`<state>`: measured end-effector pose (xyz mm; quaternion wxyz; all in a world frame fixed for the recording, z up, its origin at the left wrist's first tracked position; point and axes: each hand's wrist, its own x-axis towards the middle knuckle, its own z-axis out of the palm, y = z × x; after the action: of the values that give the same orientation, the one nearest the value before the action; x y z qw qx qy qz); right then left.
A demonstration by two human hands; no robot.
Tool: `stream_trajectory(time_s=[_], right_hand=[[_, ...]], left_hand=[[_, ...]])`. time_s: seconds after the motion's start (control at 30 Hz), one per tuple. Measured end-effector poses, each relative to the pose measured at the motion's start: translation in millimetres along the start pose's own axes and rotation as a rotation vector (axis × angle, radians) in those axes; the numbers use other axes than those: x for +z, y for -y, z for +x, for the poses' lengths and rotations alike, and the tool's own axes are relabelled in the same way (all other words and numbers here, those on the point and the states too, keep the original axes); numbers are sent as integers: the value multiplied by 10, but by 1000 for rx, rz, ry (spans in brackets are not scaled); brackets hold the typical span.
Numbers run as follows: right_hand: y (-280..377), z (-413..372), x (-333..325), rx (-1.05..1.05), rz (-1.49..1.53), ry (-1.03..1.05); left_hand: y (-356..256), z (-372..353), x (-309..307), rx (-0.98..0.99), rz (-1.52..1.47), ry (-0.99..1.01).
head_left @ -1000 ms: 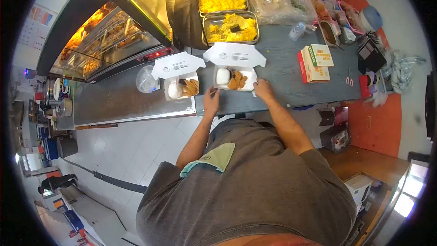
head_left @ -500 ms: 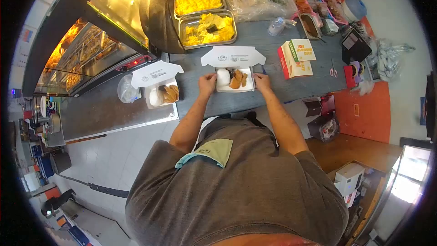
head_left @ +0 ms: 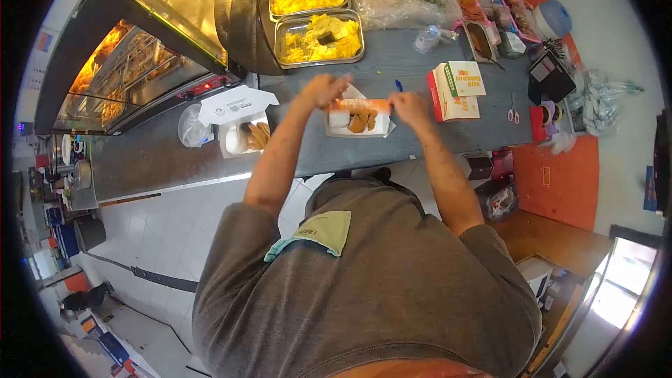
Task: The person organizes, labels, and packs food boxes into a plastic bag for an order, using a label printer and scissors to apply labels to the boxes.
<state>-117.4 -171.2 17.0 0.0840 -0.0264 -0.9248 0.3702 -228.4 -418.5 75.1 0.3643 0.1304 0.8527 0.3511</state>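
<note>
Head view, looking straight down on a grey counter [head_left: 420,141]. Shows a white meal box [head_left: 357,126] near the counter's near edge, about centre, with a white lump on the left and fried brown pieces on the right inside. Catches its lid [head_left: 361,106] partway over, standing roughly upright above the far wall of the box and lit orange. Has the left hand [head_left: 323,89] closed on the lid's left end and the right hand [head_left: 409,105] closed on its right end (finger placement too small to tell).

Judged as a lid-folding step. Best to bring both ends over together and level, so as not to skew the hinge. Worth watching the fried pieces: heaped a bit high, likely to snag the lid if pushed down fast. Better to press flat at the near edge last and leave the base sitting on the counter rather than lift it (thin card, probably slides and buckles easily). Also wise to mind the right wrist: red and white carton [head_left: 455,91] just right of that hand, blue pen [head_left: 397,85] just far of the lid.

Elsewhere: second filled box [head_left: 241,138] to the left, apart, lid up; clear plastic tub [head_left: 189,129] beside it; two metal trays [head_left: 318,36] of yellow food on the far side; scissors [head_left: 513,108] far right.
</note>
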Motion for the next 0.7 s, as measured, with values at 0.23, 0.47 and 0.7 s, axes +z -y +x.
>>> stream_trajectory(time_s=[0.23, 0.47, 0.7], right_hand=[[78, -556, 572, 322, -3, -71], [-338, -576, 1167, 452, 254, -206], [-274, -447, 723, 364, 336, -101]], left_hand=[[710, -360, 1146, 283, 457, -1067], [969, -212, 1269, 109, -382, -609], [1042, -318, 1071, 122, -575, -525]])
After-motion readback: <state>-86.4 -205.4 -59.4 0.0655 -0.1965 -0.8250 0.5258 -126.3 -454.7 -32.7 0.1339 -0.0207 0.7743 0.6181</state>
